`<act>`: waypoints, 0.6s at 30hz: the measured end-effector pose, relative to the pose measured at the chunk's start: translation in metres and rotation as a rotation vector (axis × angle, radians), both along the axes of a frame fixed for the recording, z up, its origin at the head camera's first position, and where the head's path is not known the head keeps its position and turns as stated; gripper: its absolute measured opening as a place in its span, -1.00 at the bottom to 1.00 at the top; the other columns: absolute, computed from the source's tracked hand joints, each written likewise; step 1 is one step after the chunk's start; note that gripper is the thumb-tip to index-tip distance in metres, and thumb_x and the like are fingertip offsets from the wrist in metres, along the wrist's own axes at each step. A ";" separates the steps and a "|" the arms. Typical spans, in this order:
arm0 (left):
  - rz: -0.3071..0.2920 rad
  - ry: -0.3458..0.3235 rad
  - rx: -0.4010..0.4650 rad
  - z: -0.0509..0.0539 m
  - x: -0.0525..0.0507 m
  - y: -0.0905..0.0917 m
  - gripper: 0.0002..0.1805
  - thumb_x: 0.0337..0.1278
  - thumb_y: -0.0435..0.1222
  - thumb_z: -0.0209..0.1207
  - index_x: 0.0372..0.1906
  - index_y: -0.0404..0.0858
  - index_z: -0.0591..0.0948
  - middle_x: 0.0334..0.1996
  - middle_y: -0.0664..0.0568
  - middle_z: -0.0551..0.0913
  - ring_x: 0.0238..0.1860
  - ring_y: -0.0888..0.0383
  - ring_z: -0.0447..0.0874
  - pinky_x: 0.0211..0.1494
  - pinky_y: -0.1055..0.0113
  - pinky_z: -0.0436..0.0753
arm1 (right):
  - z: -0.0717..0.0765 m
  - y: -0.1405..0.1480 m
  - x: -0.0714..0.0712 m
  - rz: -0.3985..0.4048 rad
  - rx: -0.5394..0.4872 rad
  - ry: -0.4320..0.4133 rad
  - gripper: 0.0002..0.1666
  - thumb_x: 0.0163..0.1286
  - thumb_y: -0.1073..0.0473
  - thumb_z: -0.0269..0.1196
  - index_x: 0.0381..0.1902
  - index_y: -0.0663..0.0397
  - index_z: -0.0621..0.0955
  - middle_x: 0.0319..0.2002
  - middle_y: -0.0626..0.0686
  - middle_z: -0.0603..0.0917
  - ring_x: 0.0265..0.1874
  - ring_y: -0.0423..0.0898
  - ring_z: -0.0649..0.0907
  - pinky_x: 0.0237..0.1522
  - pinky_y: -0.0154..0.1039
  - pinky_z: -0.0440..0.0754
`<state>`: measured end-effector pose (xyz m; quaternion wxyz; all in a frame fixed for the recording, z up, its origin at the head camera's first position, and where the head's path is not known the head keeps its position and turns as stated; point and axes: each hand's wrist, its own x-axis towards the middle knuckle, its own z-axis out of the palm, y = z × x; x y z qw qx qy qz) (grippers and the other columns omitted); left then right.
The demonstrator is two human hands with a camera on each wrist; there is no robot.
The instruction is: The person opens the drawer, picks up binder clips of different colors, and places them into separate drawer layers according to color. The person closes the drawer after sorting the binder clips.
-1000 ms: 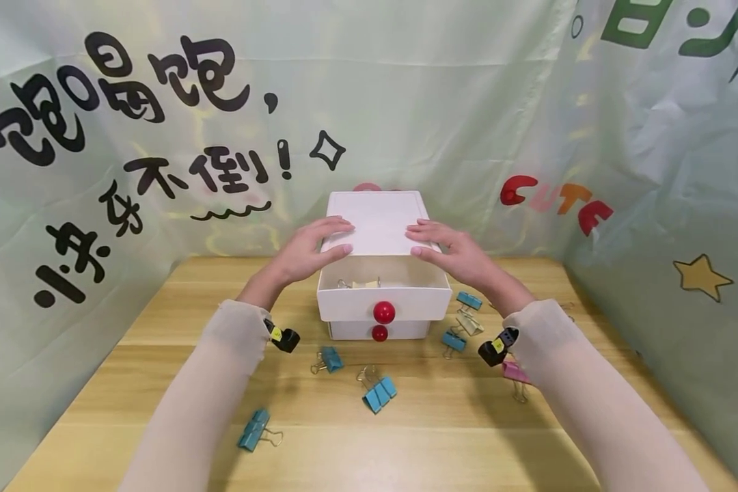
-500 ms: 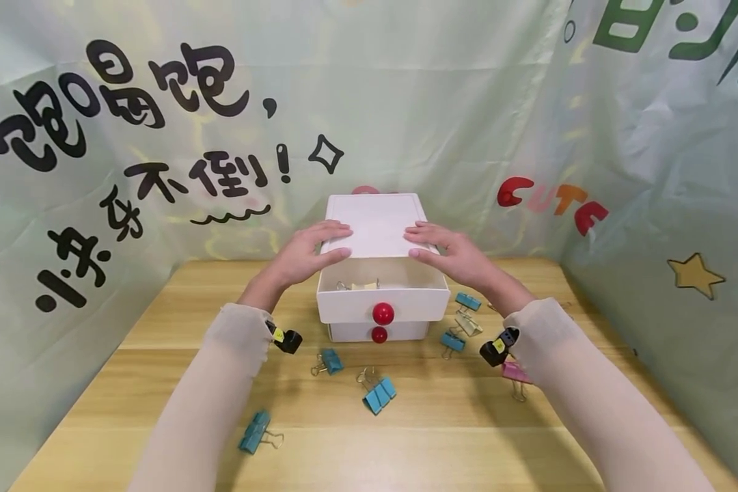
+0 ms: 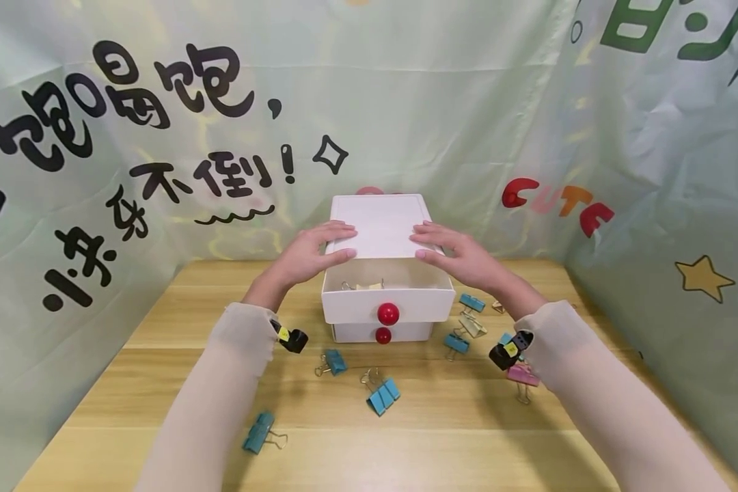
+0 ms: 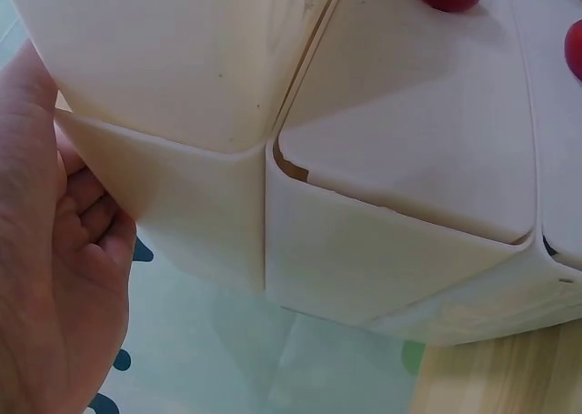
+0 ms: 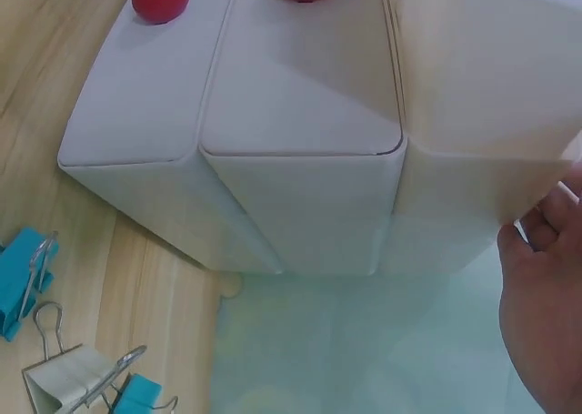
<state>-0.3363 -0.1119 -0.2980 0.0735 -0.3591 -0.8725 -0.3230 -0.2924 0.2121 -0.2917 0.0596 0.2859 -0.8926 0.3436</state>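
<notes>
A white drawer box (image 3: 359, 305) with red ball knobs (image 3: 388, 314) stands at the back of the table. Below its flat top (image 3: 384, 225) is an open section, with a pale clip (image 3: 369, 285) partly seen inside. My left hand (image 3: 307, 254) rests on the top's left edge, fingers extended over it and thumb near the front edge. On the opposite edge my right hand (image 3: 461, 256) lies in much the same way. In the wrist views the box's side walls (image 4: 200, 214) show beside the hands, and some fingers are partly hidden behind the box.
Several binder clips lie on the wooden table (image 3: 320, 465): teal ones at front left (image 3: 258, 432) and centre (image 3: 384, 396), a cream one (image 3: 472, 324) right of the box, and a pink one (image 3: 521, 374) near the right sleeve. A printed curtain (image 3: 406, 102) hangs behind.
</notes>
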 end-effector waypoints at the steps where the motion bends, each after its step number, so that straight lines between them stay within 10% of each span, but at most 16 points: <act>1: -0.002 0.000 0.000 0.000 0.000 0.000 -0.37 0.26 0.11 0.15 0.31 -0.14 0.51 0.37 0.01 0.39 0.44 0.08 0.18 0.48 0.05 0.10 | 0.000 0.001 0.000 0.003 -0.001 0.007 -0.40 0.44 -0.14 0.17 0.34 -0.03 0.50 0.44 -0.05 0.31 0.48 -0.06 0.13 0.42 0.18 0.06; 18: -0.020 0.014 -0.021 0.000 -0.002 -0.001 -0.38 0.28 0.11 0.14 0.31 -0.13 0.52 0.35 0.05 0.42 0.45 0.09 0.17 0.49 0.07 0.09 | -0.008 0.036 0.023 -0.043 -0.001 0.041 -0.43 0.49 -0.04 0.15 0.40 -0.11 0.41 0.41 -0.01 0.35 0.41 0.04 0.26 0.32 0.25 0.24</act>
